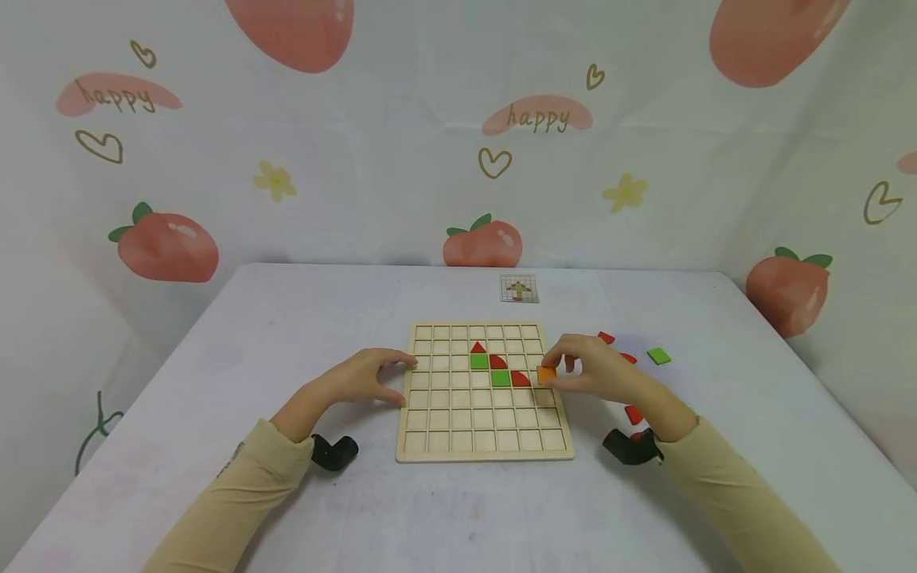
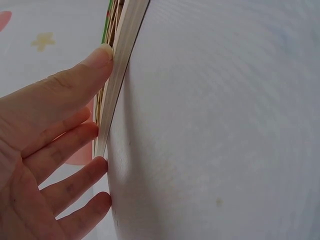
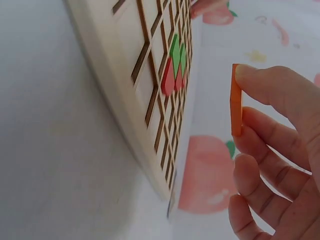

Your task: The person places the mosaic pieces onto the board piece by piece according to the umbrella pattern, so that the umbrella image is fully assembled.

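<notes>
A wooden grid board (image 1: 485, 458) lies flat on the table. On it sit a red triangle (image 1: 478, 348), two green square tiles (image 1: 500, 378) and two red rounded tiles (image 1: 520, 380) in a stepped pattern. My right hand (image 1: 602, 370) pinches an orange square tile (image 1: 547, 375) between thumb and fingers; the right wrist view shows this tile (image 3: 235, 100) held above the board's right side. At the board's left edge is my left hand (image 1: 361, 374), thumb and fingers spread. In the left wrist view, its thumb (image 2: 92, 62) and fingertips meet the board's side.
Several loose red tiles (image 1: 634, 415) are scattered right of the board, partly hidden by the right forearm. A green tile (image 1: 658, 356) lies farther right. Behind the board is a small printed pattern card (image 1: 519, 288). A fruit-print cloth (image 1: 387, 159) hangs behind the table.
</notes>
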`<state>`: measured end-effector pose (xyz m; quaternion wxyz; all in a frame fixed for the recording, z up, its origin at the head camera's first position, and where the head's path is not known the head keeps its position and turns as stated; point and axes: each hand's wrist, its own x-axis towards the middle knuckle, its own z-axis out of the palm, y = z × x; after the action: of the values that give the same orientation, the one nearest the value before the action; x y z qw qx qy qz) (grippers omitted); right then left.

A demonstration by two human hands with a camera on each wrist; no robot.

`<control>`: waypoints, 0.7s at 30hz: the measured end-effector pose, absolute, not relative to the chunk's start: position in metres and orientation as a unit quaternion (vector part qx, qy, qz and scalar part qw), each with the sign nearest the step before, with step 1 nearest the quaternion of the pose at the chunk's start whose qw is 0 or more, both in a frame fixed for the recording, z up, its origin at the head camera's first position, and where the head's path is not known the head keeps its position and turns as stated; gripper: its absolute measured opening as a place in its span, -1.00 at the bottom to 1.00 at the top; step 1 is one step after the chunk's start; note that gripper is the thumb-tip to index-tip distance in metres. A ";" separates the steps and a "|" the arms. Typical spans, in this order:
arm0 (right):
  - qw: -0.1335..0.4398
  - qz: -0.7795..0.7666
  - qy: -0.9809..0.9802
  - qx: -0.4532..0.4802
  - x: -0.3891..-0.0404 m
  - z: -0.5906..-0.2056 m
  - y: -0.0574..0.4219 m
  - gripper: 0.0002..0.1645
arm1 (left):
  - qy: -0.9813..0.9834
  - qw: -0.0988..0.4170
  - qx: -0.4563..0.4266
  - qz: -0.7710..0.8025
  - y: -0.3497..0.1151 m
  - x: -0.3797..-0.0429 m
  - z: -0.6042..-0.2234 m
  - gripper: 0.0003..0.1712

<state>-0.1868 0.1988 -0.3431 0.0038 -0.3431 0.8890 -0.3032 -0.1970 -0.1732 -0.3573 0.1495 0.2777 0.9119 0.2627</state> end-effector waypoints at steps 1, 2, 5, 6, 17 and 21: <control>0.008 -0.304 0.889 -0.342 -0.187 -0.343 0.196 -0.78 | 0.912 0.149 0.278 0.263 -0.173 -0.197 -0.357 -0.31; 0.014 -0.303 0.891 -0.338 -0.187 -0.342 0.193 -0.78 | 0.912 0.149 0.278 0.263 -0.173 -0.197 -0.357 -0.31; 0.023 -0.293 0.896 -0.332 -0.189 -0.341 0.184 -0.78 | 0.911 0.149 0.280 0.264 -0.173 -0.197 -0.357 -0.31; 0.026 -0.290 0.897 -0.331 -0.190 -0.341 0.182 -0.79 | 0.911 0.149 0.279 0.264 -0.173 -0.197 -0.357 -0.31; 0.051 -0.263 0.901 -0.342 -0.203 -0.344 0.157 -0.81 | 0.913 0.150 0.277 0.257 -0.173 -0.197 -0.358 -0.30; 0.056 -0.255 0.898 -0.354 -0.206 -0.345 0.148 -0.82 | 0.914 0.149 0.277 0.258 -0.173 -0.196 -0.358 -0.30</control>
<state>-0.2059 0.1480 -0.3450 0.0562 -0.3540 0.8979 -0.2554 -0.1964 -0.1728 -0.3581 0.1492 0.2768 0.9136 0.2580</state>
